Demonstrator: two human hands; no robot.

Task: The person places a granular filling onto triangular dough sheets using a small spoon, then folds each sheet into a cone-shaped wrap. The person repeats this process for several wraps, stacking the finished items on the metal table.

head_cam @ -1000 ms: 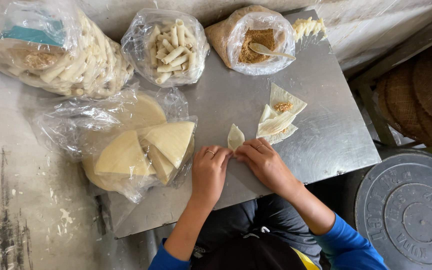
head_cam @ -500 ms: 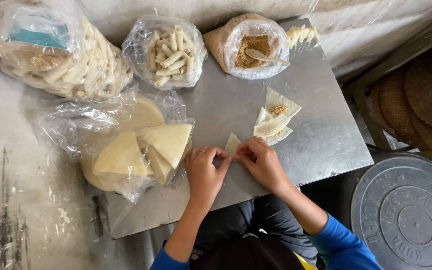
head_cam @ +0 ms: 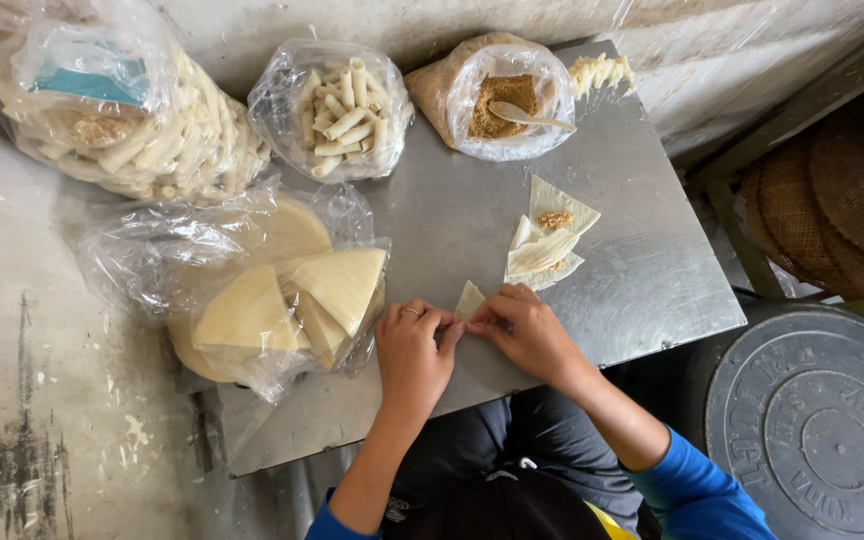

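Head view, looking straight down on a small steel table (head_cam: 642, 290). Both hands meet at its near edge over one small pale wrapper (head_cam: 469, 298), a thin triangle of dough lying on the metal. The left hand (head_cam: 412, 355) has its fingers curled in, pinching the wrapper's left edge; a ring shows on one finger. The right hand (head_cam: 522, 328) is likewise closed in a pinch on the wrapper's right side, fingertips touching the dough. The two sets of fingertips sit just beside each other, with the wrapper's tip poking out on the far side of them.

To the right of the hands and a little farther off lies a small stack of wrappers (head_cam: 544, 252), with a pinch of brown crumbly filling (head_cam: 554, 219) on the top triangle. On the left, a clear plastic bag (head_cam: 152, 250) holds a pile of wedge-cut wrapper sheets (head_cam: 342, 285), partly spilling open toward the hands. Along the far edge stand three more bags: a large one of finished rolls (head_cam: 142, 140) at far left, a smaller bag of rolls (head_cam: 337, 110) in the middle, and a bag of brown filling (head_cam: 497, 100) with a spoon (head_cam: 532, 117) resting in it. A few loose rolls (head_cam: 597, 72) lie at the far right corner. Off the table, to the right, sits a round grey metal lid (head_cam: 817, 430).
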